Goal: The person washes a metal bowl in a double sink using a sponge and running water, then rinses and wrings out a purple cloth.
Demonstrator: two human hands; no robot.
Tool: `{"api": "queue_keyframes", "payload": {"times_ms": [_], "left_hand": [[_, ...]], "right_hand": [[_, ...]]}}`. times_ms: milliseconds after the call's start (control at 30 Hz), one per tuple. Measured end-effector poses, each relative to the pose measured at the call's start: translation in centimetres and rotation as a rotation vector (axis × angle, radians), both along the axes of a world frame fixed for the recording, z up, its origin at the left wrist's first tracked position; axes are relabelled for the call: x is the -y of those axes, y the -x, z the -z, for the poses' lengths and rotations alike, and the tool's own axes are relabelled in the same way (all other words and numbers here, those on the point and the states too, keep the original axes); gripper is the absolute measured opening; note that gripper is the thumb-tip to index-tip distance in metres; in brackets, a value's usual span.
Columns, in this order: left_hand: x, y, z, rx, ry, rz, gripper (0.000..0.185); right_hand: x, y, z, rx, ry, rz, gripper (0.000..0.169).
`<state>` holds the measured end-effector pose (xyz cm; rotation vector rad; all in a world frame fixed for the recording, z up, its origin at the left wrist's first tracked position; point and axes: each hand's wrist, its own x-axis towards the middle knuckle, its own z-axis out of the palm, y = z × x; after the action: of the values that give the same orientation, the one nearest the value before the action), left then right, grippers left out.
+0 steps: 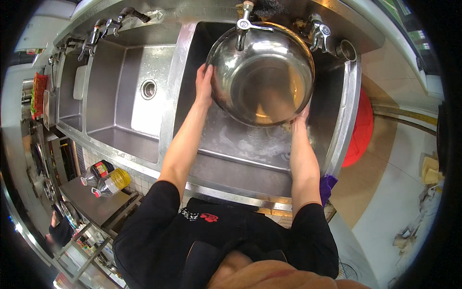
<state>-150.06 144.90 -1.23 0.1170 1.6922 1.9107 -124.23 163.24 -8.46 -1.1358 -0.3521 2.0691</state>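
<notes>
A large round stainless steel basin (267,83) is held over the right compartment of a steel sink (238,144). My left hand (204,83) grips its left side, the thumb lying near the rim. Low on the right side, my right hand (300,116) supports the basin, its fingers mostly hidden behind the metal. A faucet (245,25) with a lever handle reaches over the far rim. Whether the basin contains water, I cannot tell. Wet streaks show on the sink floor below it.
A second faucet (319,32) and a metal cup (346,50) are at the back right corner. The middle sink compartment (144,108) lies to the left. Two large bottles (112,182) stand on a steel table (97,206). A purple cloth (327,188) hangs by the front edge.
</notes>
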Motion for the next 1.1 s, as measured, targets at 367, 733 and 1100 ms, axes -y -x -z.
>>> {"api": "queue_keyframes", "payload": {"times_ms": [367,733,1100], "left_hand": [[-2.8,2.6,1.1,-0.02,-0.042,0.03,0.057],[-0.1,1.5,2.7,0.193,0.069,0.071,0.059],[6.8,-3.2,3.8,0.423,0.13,0.054,0.062]], "right_hand": [[2.5,1.5,-4.5,0.03,-0.056,0.059,0.056],[2.9,-2.2,-1.8,0.025,-0.053,0.047,0.058],[3.9,-4.8,-6.0,0.187,-0.273,-0.086,0.052]]}}
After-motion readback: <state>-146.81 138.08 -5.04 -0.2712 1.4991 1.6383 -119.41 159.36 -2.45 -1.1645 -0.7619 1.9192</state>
